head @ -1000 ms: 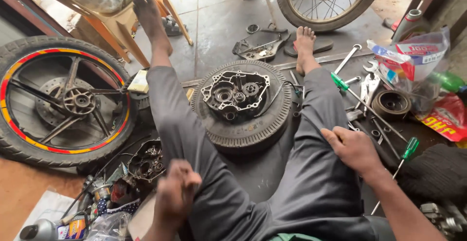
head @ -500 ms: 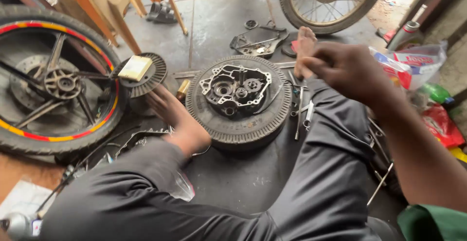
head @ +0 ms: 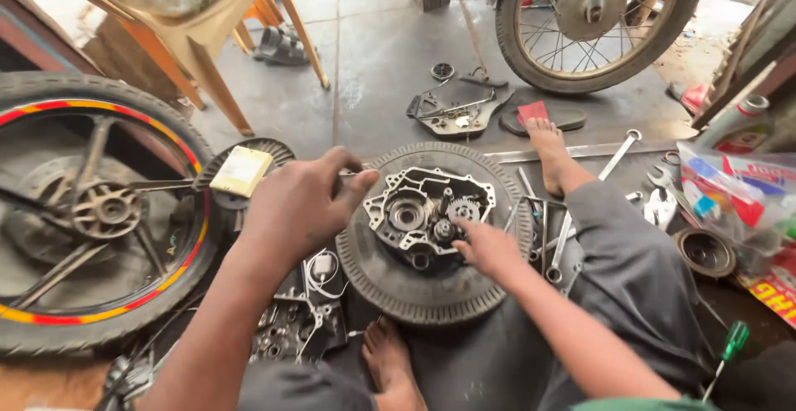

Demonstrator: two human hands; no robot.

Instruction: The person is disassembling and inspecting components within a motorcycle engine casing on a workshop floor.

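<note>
a person sits on a workshop floor (head: 373, 63) with an engine case half (head: 427, 212), a grey cast metal part with gears and bearing seats, lying face up on a round toothed disc (head: 414, 286) between the knees. the right hand (head: 485, 248) rests on the lower right edge of the case, its fingertips pressed together on a small gear near the middle; whether they pinch anything loose cannot be told. the left hand (head: 303, 204) hovers just left of the disc with the fingers curled and partly spread, thumb toward the case rim, holding nothing that shows. a bare right foot (head: 549, 147) stretches out past the disc on the right, and another bare foot (head: 390, 365) is tucked in below the disc. spanners and wrenches (head: 551, 228) lie just right of the disc beside the grey trouser leg (head: 630, 262). a motorcycle wheel with a red and yellow rim stripe (head: 91, 212) lies flat at the left, with a pale yellow block (head: 240, 170) on a smaller toothed disc beside it. a spoked wheel (head: 593, 17) stands upright at the top, with a dark engine cover (head: 452, 111) on the floor before it. a green-handled screwdriver (head: 730, 345) lies at lower right, near a round bearing cup (head: 705, 252) and plastic packets (head: 730, 195).
</note>
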